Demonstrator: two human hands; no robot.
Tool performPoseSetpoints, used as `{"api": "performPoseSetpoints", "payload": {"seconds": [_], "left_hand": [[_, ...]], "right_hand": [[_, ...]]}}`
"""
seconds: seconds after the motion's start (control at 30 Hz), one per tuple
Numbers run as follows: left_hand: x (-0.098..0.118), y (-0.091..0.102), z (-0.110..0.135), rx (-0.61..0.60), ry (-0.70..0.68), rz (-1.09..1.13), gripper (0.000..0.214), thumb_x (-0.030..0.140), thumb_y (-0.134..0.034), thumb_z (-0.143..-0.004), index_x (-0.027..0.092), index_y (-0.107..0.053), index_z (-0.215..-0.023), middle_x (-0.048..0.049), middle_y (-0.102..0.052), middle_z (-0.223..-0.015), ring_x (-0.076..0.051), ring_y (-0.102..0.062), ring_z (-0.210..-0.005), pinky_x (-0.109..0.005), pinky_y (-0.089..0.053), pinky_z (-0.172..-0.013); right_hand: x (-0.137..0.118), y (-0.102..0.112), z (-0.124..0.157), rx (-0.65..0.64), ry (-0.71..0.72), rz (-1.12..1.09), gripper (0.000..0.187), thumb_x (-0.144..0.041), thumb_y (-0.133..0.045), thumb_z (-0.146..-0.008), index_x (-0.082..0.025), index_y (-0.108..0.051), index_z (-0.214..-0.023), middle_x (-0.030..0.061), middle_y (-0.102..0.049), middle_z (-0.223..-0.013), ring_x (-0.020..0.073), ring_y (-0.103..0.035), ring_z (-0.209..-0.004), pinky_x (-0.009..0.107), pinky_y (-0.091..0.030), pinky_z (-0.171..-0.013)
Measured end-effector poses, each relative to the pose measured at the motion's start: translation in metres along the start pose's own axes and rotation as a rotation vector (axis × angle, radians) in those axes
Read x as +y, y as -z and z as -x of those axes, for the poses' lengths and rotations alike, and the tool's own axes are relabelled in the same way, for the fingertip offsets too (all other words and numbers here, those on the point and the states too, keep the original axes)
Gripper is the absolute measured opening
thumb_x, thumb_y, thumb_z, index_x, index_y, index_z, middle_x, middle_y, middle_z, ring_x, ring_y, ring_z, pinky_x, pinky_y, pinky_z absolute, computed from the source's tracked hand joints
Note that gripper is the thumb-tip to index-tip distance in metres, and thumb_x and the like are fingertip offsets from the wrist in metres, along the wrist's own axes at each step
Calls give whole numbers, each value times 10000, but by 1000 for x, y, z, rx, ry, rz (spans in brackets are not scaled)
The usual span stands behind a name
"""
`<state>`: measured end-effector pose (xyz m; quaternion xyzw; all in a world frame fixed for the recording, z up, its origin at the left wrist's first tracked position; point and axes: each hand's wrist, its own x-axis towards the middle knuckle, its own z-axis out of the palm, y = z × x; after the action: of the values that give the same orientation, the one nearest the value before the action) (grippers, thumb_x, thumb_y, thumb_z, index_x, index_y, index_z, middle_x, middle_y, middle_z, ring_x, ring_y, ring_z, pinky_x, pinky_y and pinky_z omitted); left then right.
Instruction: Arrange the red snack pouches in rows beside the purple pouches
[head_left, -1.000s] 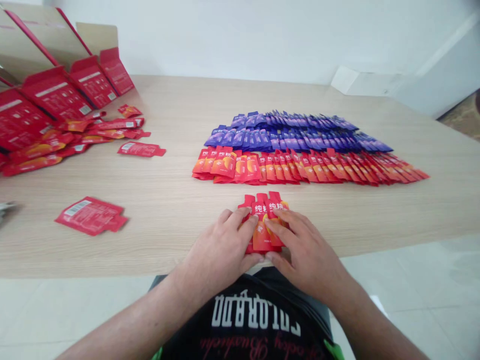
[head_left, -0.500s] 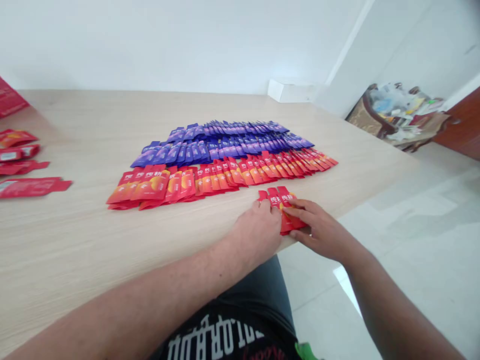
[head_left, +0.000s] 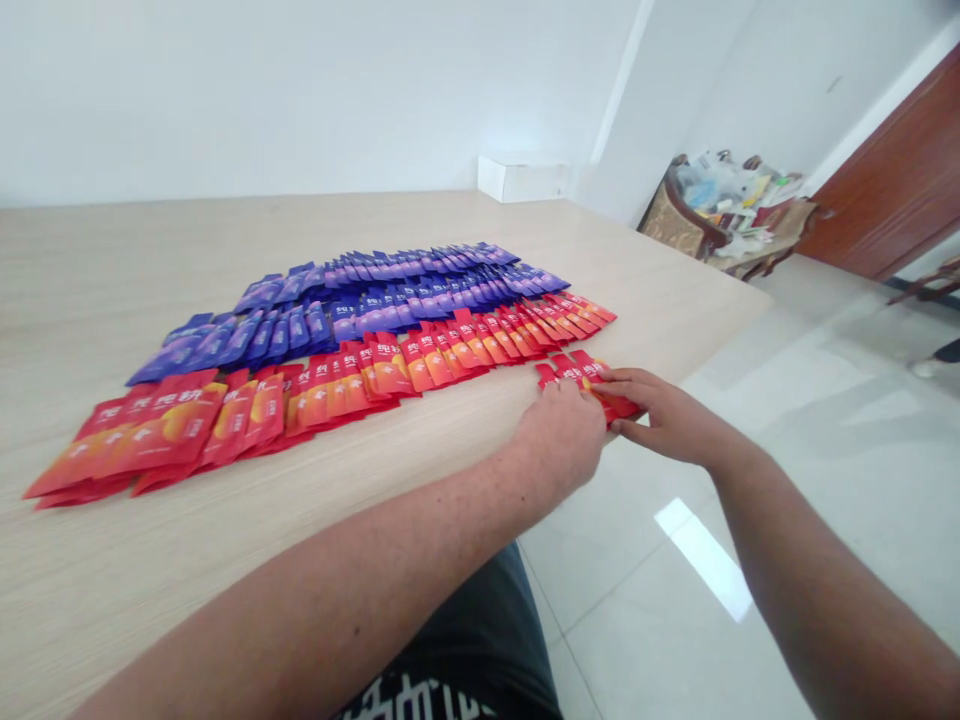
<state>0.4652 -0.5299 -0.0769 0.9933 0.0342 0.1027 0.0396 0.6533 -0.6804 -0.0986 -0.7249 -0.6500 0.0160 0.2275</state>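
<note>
A small fan of red sachets lies near the front right edge of the wooden table. My left hand rests on its left side, fingers lying flat on the packets. My right hand presses on the right side with fingers stretched out. Just beyond runs a long overlapping row of red and orange sachets, and behind that a row of purple sachets.
A white box stands at the far end of the table by the wall. To the right, off the table, are a cluttered wooden chair, a brown door and glossy white floor tiles.
Both hands have slid the small fan of red sachets to the right along the front edge. My head turned right, so the red cartons and loose packets at the left left the view.
</note>
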Motion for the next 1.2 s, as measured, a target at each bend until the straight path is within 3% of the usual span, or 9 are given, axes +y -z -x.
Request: {"api": "performPoseSetpoints", "payload": {"seconds": [0.13, 0.27, 0.53, 0.93, 1.07, 1.2], "left_hand": [[8, -8, -22, -8, 0, -5, 299, 244, -569, -1031, 40, -712, -1197, -204, -718, -1092, -305, -639, -1042, -397, -516, -895], [10, -16, -41, -14, -24, -15, 329, 267, -541, -1056, 54, -694, -1254, -207, -709, -1130, -304, -629, -1054, -412, -506, -931], [9, -22, -63, -16, -74, -37, 276, 234, -533, -1050, 86, -724, -1183, -180, -726, -1125, -307, -637, -1057, -429, -504, -928], [1, -23, -68, 31, -6, -4, 324, 280, -558, -1061, 52, -676, -1258, -195, -722, -1195, -302, -628, -1120, -399, -500, -951], [1, -20, -66, 14, -31, -10, 311, 282, -551, -1062, 56, -682, -1231, -200, -717, -1196, -310, -622, -1133, -419, -496, -970], [1, -20, -64, 16, -20, 3, 307, 322, -570, -1062, 74, -697, -1190, -188, -712, -1166, -315, -621, -1148, -415, -499, -978]], "right_hand": [[25, 7, 0, 18, -16, 16, 610, -246, -694, -882, -308, -657, -1487, 111, -621, -1524, 354, -561, -1438, 566, -559, -1133], [47, 12, -3, 35, -23, 52, 613, -225, -681, -845, -289, -687, -1454, 112, -660, -1482, 361, -576, -1425, 602, -493, -1195], [73, 17, -7, 57, -23, 86, 617, -197, -641, -813, -265, -710, -1422, 99, -693, -1438, 335, -592, -1414, 553, -471, -1226], [85, 15, -25, 66, -43, 12, 644, -159, -644, -751, -285, -741, -1375, 75, -716, -1418, 351, -605, -1398, 575, -455, -1238], [88, 17, -18, 85, -18, 16, 677, -169, -640, -767, -272, -700, -1433, 93, -668, -1490, 344, -585, -1426, 581, -442, -1245], [95, 19, -6, 113, -48, 27, 587, -228, -661, -818, -273, -721, -1400, 100, -675, -1479, 341, -622, -1388, 579, -476, -1219]]}}
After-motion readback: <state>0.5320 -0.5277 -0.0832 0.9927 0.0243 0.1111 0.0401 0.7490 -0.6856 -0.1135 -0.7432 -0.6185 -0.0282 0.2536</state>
